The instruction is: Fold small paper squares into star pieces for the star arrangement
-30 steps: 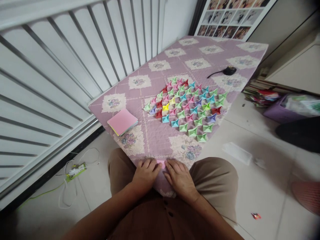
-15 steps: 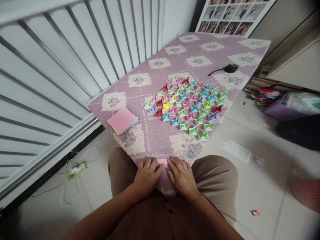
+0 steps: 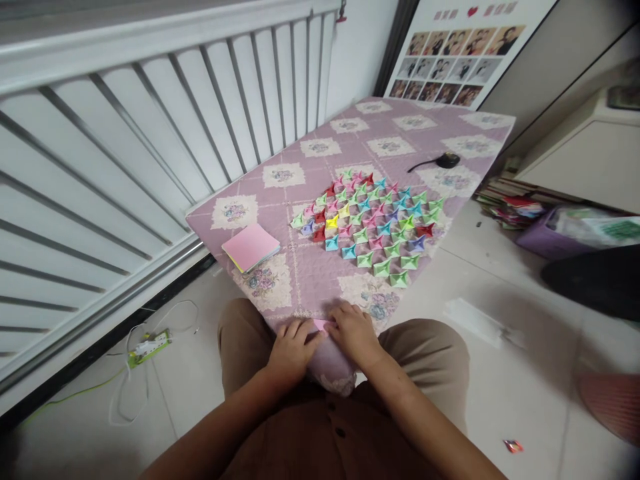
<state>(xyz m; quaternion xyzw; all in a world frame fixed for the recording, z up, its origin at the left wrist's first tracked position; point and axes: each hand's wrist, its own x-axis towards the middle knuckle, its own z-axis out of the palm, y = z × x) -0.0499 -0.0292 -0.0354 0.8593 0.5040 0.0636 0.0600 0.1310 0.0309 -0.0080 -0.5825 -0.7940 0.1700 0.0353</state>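
I sit at the near corner of a table under a purple flowered cloth (image 3: 310, 280). My left hand (image 3: 290, 350) and my right hand (image 3: 353, 331) rest side by side on that corner, fingers curled and pressing a small pink paper (image 3: 320, 325) between them. Most of the paper is hidden under my fingers. Farther up the cloth lie several folded paper shapes (image 3: 373, 223) in many colours, set out in rows. A stack of pink paper squares (image 3: 250, 247) lies to the left of them.
A black object with a cord (image 3: 445, 161) lies at the table's far side. White window bars (image 3: 150, 133) run along the left. A framed photo collage (image 3: 450, 60) leans behind the table. Books and a purple bin (image 3: 545, 237) are on the floor at right, a power strip (image 3: 147, 347) at left.
The camera has tilted up a little, so the table sits lower in view. My right hand has shifted slightly forward and left over the pink paper; my left hand stays in place.
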